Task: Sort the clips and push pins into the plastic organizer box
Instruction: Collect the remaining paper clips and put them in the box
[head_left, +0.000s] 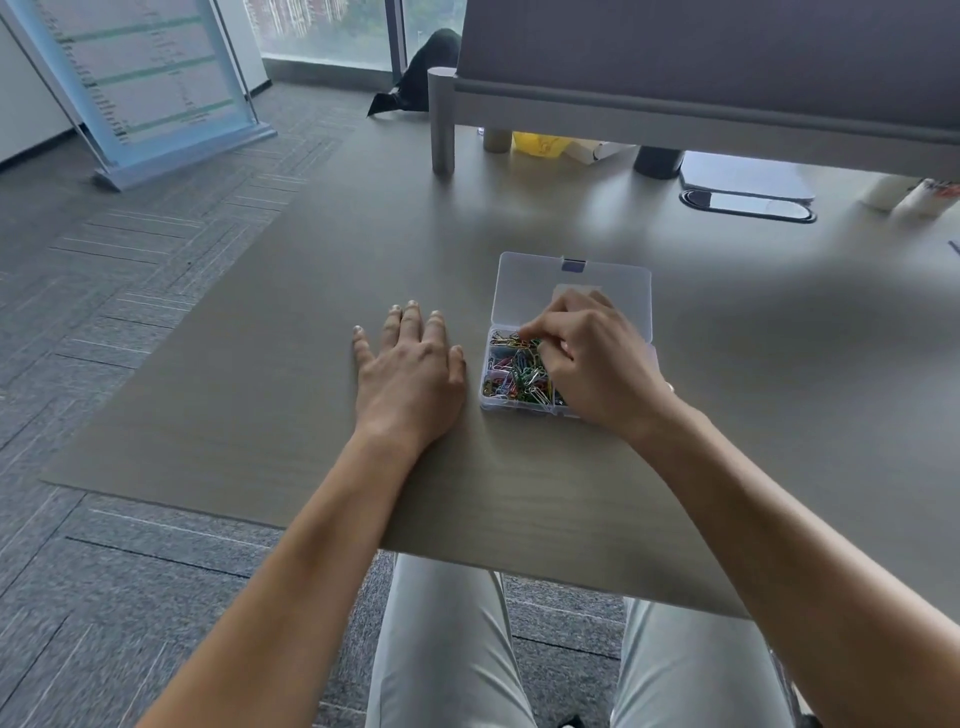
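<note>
A small clear plastic organizer box (488, 400) sits on the grey-brown desk, its lid (524, 291) lying open at the far side. Many coloured paper clips (511, 371) fill the visible compartment. My right hand (592, 358) hovers over the box with fingers curled, thumb and fingertips pinching clips at the far left of the pile. It hides the box's right part. My left hand (410, 371) lies flat on the desk just left of the box, fingers straight and spread, holding nothing. No push pins show.
At the far edge stand a desk divider (701, 62) on a round post (441, 122), a yellow item (537, 143), a dark cup (657, 161), a grey pad (743, 179) and a cable port (748, 206). A standing sign (140, 78) is on the carpet left.
</note>
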